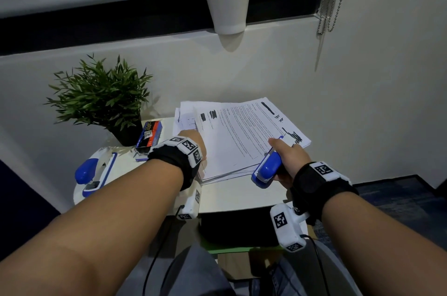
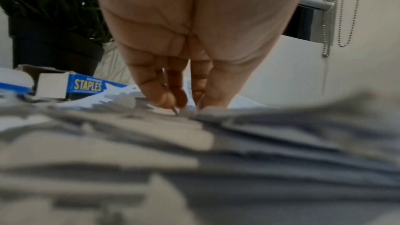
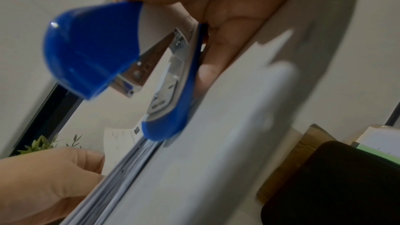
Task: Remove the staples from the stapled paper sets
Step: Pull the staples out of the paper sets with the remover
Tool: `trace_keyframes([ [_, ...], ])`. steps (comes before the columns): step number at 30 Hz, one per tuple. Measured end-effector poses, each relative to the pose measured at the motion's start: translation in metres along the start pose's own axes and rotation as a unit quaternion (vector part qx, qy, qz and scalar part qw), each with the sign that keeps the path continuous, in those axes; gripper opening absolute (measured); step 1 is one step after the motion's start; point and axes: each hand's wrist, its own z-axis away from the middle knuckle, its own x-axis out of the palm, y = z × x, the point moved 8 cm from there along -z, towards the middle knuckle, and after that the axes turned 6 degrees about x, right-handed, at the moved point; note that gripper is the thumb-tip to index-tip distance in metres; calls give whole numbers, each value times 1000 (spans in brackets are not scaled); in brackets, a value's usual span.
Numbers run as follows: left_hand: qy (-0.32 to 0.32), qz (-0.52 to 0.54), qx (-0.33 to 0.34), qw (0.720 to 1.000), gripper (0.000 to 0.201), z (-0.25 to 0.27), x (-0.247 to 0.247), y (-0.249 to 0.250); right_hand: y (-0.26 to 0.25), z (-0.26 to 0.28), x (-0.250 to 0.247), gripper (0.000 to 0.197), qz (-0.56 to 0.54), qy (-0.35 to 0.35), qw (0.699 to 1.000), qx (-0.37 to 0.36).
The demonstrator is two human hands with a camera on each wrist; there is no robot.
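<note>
At the far left of the small white worktop (image 1: 242, 195) a blue and white stapler (image 1: 95, 172) is lying opened out flat, out of use and well apart from the work, with a green artificial plant in a black pot (image 1: 104, 102) standing behind it and an open blue cardboard box of staples (image 1: 148, 136) just beside the pot, probably parked there to keep the middle free for the sheets. Moving right, the left hand (image 1: 193, 141) is reaching down onto the near left part of the stack of white printed paper sets (image 1: 242, 133), which is sitting on the worktop between the 2 hands; in the left wrist view its fingertips (image 2: 164, 97) are bunching together at the paper around a thin grey sliver, so its grip is closing to a narrow pinch on what looks like a small bent metal staple (image 2: 175, 111), though blur is making that hard to confirm. That placement suggests this hand is picking the loosened staple out while also steadying the sheets. Further right, the right hand (image 1: 290, 158) is wrapping its grip firmly around a second blue and white stapler (image 1: 268, 167), thumb along the top, holding it at the stack's near right edge. In the right wrist view its blue tail end is touching the paper edges, and it is likely serving as the prying tool, kept ready for the next set.
</note>
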Motion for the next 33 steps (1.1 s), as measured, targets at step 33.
trace_keyframes([
  [33,344,343,116,866,42,157,-125,-76,-75,74,-41,12,-136,33,973,-182],
])
